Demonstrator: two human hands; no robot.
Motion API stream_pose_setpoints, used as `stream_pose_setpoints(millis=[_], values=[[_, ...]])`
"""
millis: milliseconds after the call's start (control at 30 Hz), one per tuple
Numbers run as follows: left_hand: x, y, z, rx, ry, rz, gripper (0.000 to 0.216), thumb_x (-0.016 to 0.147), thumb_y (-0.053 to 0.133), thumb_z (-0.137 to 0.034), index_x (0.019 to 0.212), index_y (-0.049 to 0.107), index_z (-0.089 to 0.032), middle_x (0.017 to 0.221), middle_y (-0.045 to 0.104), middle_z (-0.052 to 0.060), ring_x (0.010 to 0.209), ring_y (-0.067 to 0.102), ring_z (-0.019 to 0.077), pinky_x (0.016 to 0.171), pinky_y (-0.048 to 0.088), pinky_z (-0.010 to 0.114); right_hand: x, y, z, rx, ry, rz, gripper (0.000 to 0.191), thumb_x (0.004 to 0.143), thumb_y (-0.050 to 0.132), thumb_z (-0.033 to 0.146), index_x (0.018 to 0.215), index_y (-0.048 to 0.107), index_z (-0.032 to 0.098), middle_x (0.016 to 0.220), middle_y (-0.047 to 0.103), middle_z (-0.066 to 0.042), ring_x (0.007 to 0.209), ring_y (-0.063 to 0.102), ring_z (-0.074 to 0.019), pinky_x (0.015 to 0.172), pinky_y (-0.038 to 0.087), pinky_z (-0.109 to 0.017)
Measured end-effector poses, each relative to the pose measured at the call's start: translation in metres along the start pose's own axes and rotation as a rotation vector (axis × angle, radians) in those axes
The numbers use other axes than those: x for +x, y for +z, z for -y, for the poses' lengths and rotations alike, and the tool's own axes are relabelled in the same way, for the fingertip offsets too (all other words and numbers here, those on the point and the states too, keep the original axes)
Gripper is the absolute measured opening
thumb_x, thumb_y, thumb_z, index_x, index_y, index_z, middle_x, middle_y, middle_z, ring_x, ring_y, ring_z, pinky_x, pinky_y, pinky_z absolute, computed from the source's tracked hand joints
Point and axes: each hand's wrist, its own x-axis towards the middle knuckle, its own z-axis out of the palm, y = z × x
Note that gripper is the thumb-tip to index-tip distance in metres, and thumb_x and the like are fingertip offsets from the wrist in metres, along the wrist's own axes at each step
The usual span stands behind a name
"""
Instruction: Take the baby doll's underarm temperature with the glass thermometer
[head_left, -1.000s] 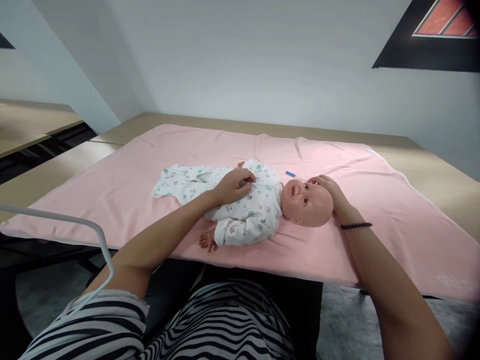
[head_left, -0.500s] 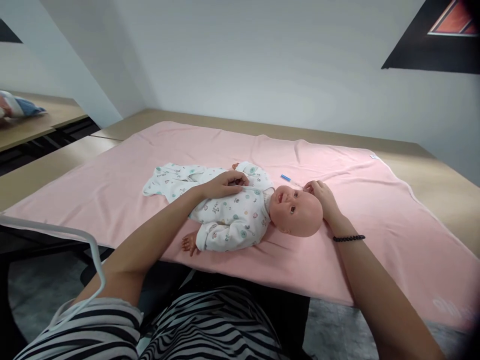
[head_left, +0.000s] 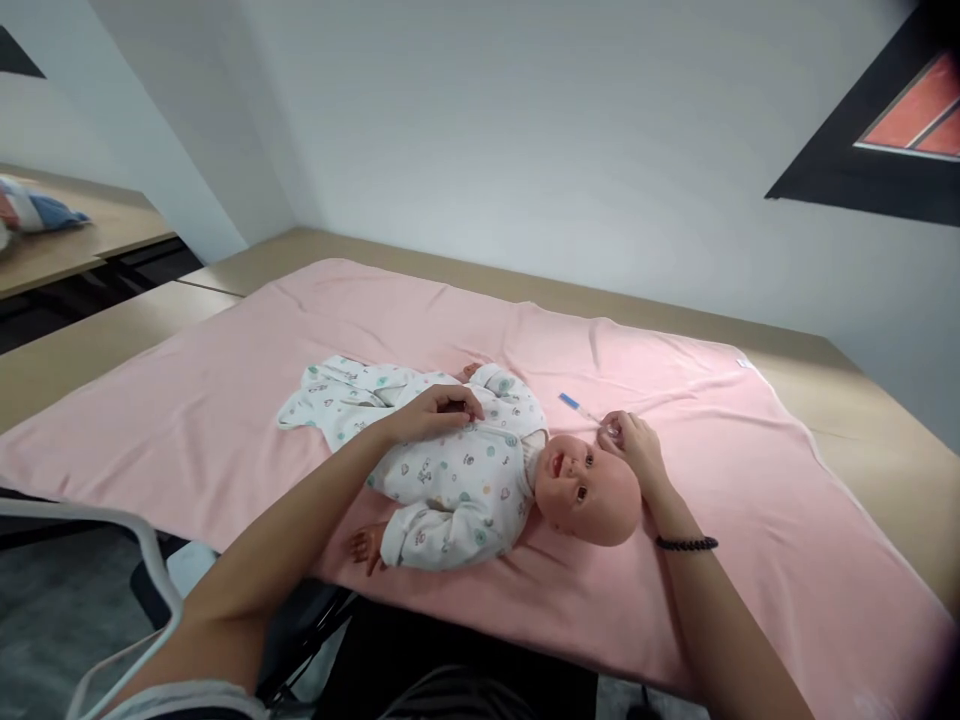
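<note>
A baby doll lies on its back on a pink blanket, head toward the right, in a white patterned sleepsuit. My left hand rests on the front of the suit, fingers loosely curved with a gap above the thumb, nothing visible in them. Beyond the doll's head, my right hand has its fingers closed at the near end of a slim blue-tipped stick, which looks like a thermometer. A small clear, rounded part shows at those fingertips; its details are too small to tell.
The blanket covers much of a wooden table, which stands against a white wall. Another table at far left bears a partly visible blue and white bundle. A white curved bar is at lower left.
The view has tilted up, so the doll and table sit lower in the picture. My right hand shows more clearly at the stick's end; my left hand stays on the doll.
</note>
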Motion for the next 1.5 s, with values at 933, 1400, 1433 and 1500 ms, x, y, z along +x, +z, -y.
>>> stream_pose_setpoints(millis=[933, 1400, 1433, 1500], values=[[-0.017, 0.010, 0.009, 0.156, -0.017, -0.256, 0.014, 0.089, 0.060, -0.028, 0.092, 0.070, -0.019, 0.088, 0.069, 0.005, 0.083, 0.061, 0.0191, 0.077, 0.047, 0.033, -0.024, -0.008, 0.021, -0.036, 0.017, 0.046, 0.019, 0.089, 0.058, 0.030, 0.105, 0.061, 0.022, 0.103, 0.060, -0.013, 0.099, 0.052, -0.0293, 0.087, 0.045, -0.043], [-0.008, 0.007, 0.005, 0.070, -0.028, -0.252, 0.014, 0.086, 0.060, -0.027, 0.091, 0.071, -0.019, 0.091, 0.069, 0.004, 0.087, 0.060, 0.0196, 0.083, 0.043, 0.033, -0.018, -0.019, 0.030, -0.015, 0.027, 0.042, 0.020, 0.088, 0.058, 0.030, 0.107, 0.058, 0.023, 0.108, 0.059, -0.013, 0.104, 0.053, -0.0306, 0.087, 0.051, -0.045], [-0.009, 0.007, 0.005, 0.058, -0.035, -0.260, 0.014, 0.085, 0.061, -0.027, 0.090, 0.071, -0.019, 0.091, 0.069, 0.004, 0.087, 0.059, 0.0195, 0.082, 0.043, 0.032, -0.019, -0.018, 0.030, -0.018, 0.028, 0.035, 0.019, 0.088, 0.057, 0.029, 0.107, 0.057, 0.023, 0.108, 0.059, -0.013, 0.103, 0.054, -0.0307, 0.087, 0.051, -0.046], [-0.014, 0.009, 0.005, 0.010, -0.062, -0.278, 0.013, 0.085, 0.061, -0.028, 0.089, 0.070, -0.019, 0.089, 0.068, 0.003, 0.086, 0.059, 0.0191, 0.082, 0.043, 0.032, -0.023, -0.017, 0.033, -0.028, 0.029, 0.030, 0.019, 0.088, 0.057, 0.027, 0.107, 0.056, 0.025, 0.106, 0.059, -0.012, 0.101, 0.055, -0.0308, 0.085, 0.052, -0.047]])
